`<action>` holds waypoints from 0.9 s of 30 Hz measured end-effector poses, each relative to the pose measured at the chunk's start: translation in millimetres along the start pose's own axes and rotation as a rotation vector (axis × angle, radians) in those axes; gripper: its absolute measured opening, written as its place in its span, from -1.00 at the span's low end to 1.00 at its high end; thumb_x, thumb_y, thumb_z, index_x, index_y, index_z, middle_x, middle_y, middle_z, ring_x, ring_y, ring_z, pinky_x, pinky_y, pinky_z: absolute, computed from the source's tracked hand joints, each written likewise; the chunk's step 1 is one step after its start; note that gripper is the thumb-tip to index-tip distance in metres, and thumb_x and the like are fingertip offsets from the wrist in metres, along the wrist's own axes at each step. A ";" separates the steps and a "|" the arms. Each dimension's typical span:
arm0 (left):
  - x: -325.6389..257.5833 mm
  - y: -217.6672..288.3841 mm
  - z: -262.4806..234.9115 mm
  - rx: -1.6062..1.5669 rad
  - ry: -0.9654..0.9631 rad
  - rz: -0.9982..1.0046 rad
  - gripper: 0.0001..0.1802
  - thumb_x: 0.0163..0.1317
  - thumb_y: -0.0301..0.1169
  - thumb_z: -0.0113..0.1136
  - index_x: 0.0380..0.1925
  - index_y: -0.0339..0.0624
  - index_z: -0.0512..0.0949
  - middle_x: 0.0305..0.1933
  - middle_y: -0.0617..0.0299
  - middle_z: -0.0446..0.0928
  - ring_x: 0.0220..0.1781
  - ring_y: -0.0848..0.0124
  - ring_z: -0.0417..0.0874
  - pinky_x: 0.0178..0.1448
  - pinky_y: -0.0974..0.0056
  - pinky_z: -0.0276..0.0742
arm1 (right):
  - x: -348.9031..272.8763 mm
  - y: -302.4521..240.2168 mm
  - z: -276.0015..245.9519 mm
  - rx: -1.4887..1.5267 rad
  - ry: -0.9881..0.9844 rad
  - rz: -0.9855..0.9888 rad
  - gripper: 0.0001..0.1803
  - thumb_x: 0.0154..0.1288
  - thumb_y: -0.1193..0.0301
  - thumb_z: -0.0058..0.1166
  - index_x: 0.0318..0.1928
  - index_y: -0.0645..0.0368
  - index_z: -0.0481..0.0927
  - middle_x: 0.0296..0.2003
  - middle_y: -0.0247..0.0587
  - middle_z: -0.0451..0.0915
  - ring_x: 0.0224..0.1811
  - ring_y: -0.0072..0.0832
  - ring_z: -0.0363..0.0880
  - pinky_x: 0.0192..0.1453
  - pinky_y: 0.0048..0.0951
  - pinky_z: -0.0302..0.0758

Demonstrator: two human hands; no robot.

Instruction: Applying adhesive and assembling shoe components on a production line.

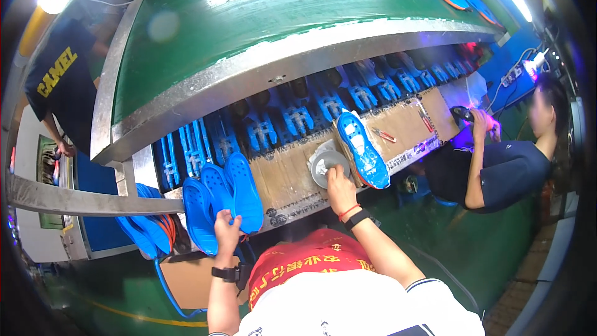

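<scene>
My right hand [341,194] reaches over a grey bowl [318,176] with whitish stuff in it. Its fingers point down together at the bowl's right rim, and what they pinch is hidden. My left hand [227,227] is curled beside several blue soles [247,194] fanned out at the bench's near edge. Its fingertips are at the sole edges, but whether they grip one is unclear. To the right of the bowl, a blue sole with white smears and a reddish edge [364,152] lies at a slant on a cardboard piece.
Cardboard [280,174] covers the bench, with red-handled tools [384,135] at right. Blue clamp-like fixtures [298,118] line the back beneath a metal-edged green conveyor [298,0]. More blue soles [146,227] hang off the left. One person works at right; another stands at left.
</scene>
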State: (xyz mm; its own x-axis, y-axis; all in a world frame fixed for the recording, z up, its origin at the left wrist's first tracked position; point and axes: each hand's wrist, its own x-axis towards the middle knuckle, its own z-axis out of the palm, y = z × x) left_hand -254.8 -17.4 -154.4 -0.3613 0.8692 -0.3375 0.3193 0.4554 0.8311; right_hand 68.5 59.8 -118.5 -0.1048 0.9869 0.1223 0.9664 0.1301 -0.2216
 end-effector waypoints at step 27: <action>-48.7 193.9 20.6 -0.568 -0.113 0.352 -0.31 0.16 -0.70 0.25 0.28 -0.38 0.20 0.05 0.03 0.53 0.03 0.36 0.64 0.05 0.31 0.64 | 3.8 -25.7 -114.3 0.521 0.223 -0.160 -0.88 0.22 0.52 0.19 -0.24 0.20 0.52 -0.17 -0.05 0.57 -0.31 -0.12 0.67 -0.30 -0.26 0.59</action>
State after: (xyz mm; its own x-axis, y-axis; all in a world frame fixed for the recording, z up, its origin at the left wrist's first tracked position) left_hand -157.3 32.5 14.1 -0.2166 0.9760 -0.0226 -0.1204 -0.0038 0.9927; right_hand 70.1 49.4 -1.7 -0.1331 0.9148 0.3814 0.6939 0.3608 -0.6232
